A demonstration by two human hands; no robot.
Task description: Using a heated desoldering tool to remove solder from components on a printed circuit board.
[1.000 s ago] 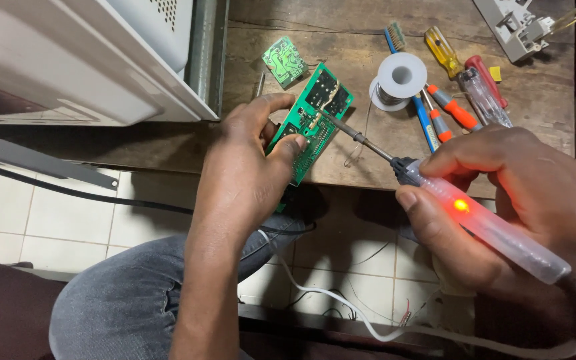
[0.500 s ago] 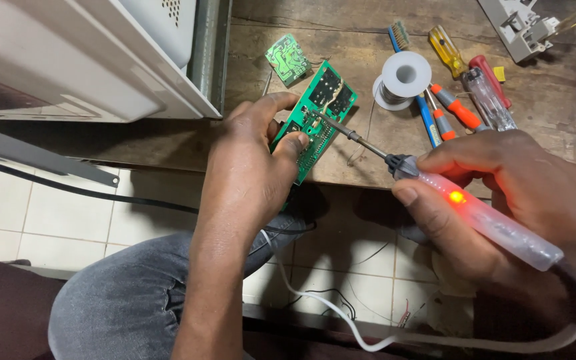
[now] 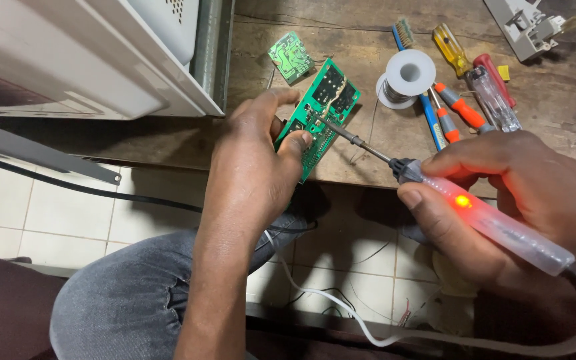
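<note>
My left hand (image 3: 258,167) grips the near end of a green circuit board (image 3: 321,113), holding it tilted over the edge of a wooden table (image 3: 368,153). My right hand (image 3: 515,200) holds a soldering iron (image 3: 475,213) with a clear handle and a glowing red light. Its thin metal tip reaches left and touches the board near its upper middle. A white cord runs from the iron's rear down past my knees.
A smaller green board (image 3: 290,57) lies farther back. A solder spool (image 3: 406,77), several screwdrivers (image 3: 465,110), a brush (image 3: 405,33) and a grey plastic part (image 3: 525,27) sit at the back right. A white appliance (image 3: 88,60) stands at left. Tiled floor and loose wires lie below.
The view has shifted slightly. The iron's tip stays on the board and both hands keep their grip, with only small movement.
</note>
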